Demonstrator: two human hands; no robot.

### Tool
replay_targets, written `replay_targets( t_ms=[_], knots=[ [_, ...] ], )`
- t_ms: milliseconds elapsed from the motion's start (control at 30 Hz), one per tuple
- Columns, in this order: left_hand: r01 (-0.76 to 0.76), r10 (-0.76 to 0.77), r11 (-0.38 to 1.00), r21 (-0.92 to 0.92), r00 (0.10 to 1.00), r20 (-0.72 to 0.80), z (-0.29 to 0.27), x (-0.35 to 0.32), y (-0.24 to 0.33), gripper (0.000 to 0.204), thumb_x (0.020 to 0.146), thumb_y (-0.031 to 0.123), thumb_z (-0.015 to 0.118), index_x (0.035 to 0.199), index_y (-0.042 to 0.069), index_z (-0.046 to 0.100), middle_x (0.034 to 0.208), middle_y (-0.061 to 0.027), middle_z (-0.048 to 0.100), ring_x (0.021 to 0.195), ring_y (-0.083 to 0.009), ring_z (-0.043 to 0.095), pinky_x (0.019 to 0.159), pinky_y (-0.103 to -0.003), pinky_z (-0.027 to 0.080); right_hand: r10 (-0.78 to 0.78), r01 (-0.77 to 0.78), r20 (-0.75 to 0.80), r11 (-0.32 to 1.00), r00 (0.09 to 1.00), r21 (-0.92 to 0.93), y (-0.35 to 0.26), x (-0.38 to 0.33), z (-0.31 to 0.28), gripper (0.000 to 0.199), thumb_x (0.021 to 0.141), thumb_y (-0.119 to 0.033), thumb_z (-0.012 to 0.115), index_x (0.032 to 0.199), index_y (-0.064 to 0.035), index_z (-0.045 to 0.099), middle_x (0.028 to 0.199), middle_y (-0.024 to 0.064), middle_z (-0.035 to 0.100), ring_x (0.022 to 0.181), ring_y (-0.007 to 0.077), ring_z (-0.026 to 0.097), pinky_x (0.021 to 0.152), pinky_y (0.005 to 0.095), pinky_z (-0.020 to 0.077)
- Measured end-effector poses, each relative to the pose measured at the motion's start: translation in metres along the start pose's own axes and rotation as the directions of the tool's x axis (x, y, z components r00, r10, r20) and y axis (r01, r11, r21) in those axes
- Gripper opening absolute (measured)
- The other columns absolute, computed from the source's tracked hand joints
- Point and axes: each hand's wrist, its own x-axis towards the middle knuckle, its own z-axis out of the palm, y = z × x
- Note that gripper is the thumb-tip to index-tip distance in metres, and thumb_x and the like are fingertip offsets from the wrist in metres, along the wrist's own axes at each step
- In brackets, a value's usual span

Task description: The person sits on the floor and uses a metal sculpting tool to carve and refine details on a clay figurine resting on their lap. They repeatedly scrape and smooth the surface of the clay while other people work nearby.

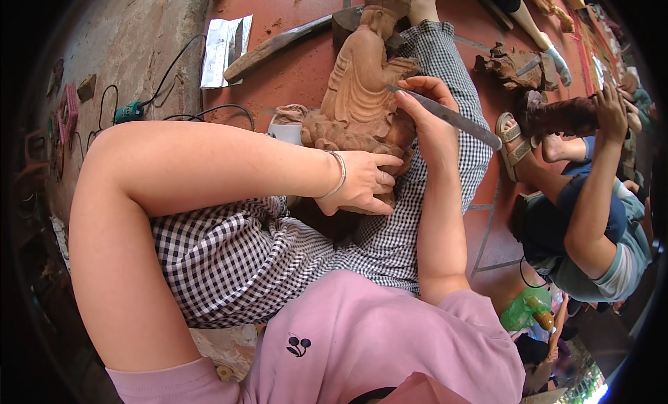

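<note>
A brown carved wooden statue of a seated robed figure lies tilted between my legs, its head pointing away from me. My left hand, with a bracelet and a ring, grips the statue's base with its fingers spread across it. In my right hand is a long, flat grey metal carving chisel, pinched between thumb and fingers. Its thin end reaches the front of the statue, near the figure's hands; the exact contact is hidden by my fingers. The blunt end points right.
A long wooden-handled tool lies beyond the statue, near a shiny silver sheet. At left are a green electrical device and black cable. A white cup stands beside the base. At right, another person holds dark wood near a rough wood chunk.
</note>
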Motion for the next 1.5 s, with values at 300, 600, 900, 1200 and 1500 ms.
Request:
replay_targets(
  t_ms=[300, 600, 900, 1200, 1500],
  knots=[
    [0.014, -0.014, 1.0, -0.002, 0.999, 0.036, -0.007, -0.003, 0.003, 0.097, 0.058, 0.034, 0.081, 0.144, 0.012, 0.043, 0.132, -0.015, 0.058, 0.133, -0.0275, 0.047, 0.123, -0.054, 0.011, -0.009, 0.131, 0.261, 0.881, 0.965, -0.455, -0.004, 0.026, -0.016, 0.021, 0.079, -0.017, 0.081, 0.087, 0.0016, 0.075, 0.12, 0.0123, 0.067, 0.103, 0.0185, 0.065, 0.081, 0.0302, 0.0526],
    [0.0, 0.0, 1.0, -0.008, 1.0, 0.0, -0.002, -0.001, 0.001, 0.097, 0.058, 0.034, 0.081, 0.144, 0.012, 0.042, 0.131, -0.0147, 0.058, 0.132, -0.0273, 0.047, 0.123, -0.053, 0.01, 0.095, 0.143, 0.442, 0.868, 0.892, -0.476, -0.014, 0.073, -0.047, 0.018, 0.087, -0.016, 0.076, 0.093, 0.0004, 0.072, 0.086, 0.0043, 0.072, 0.08, 0.0105, 0.063, 0.073, 0.0271, 0.0511],
    [0.003, -0.003, 1.0, 0.006, 1.0, -0.008, -0.003, -0.003, 0.001, 0.093, 0.061, 0.032, 0.079, 0.144, 0.013, 0.043, 0.13, -0.0144, 0.059, 0.131, -0.027, 0.048, 0.124, -0.053, 0.009, 0.057, 0.235, 0.597, 0.886, 0.8, -0.4, -0.009, 0.074, -0.045, 0.019, 0.086, -0.011, 0.075, 0.099, 0.0026, 0.072, 0.109, 0.0102, 0.072, 0.103, 0.017, 0.066, 0.09, 0.0286, 0.0514],
    [0.007, -0.007, 1.0, -0.006, 1.0, -0.008, -0.002, -0.003, 0.001, 0.091, 0.063, 0.031, 0.078, 0.145, 0.013, 0.042, 0.13, -0.0146, 0.059, 0.132, -0.027, 0.047, 0.124, -0.053, 0.01, -0.078, 0.402, 0.536, 0.754, 0.84, -0.52, -0.013, 0.047, -0.027, 0.019, 0.087, -0.014, 0.075, 0.097, 0.0025, 0.072, 0.103, 0.0108, 0.072, 0.096, 0.0171, 0.066, 0.084, 0.0297, 0.0519],
    [0.021, -0.023, 0.999, 0.037, 0.999, 0.045, -0.004, -0.001, 0.002, 0.094, 0.059, 0.032, 0.079, 0.144, 0.013, 0.044, 0.132, -0.0143, 0.058, 0.132, -0.0273, 0.048, 0.122, -0.054, 0.014, -0.221, 0.269, 0.154, 0.745, 0.963, -0.611, 0.0, 0.0, 0.017, 0.018, 0.086, -0.015, 0.074, 0.093, 0.0001, 0.07, 0.092, 0.0116, 0.069, 0.083, 0.0235, 0.064, 0.069, 0.0322, 0.0498]
  ],
)
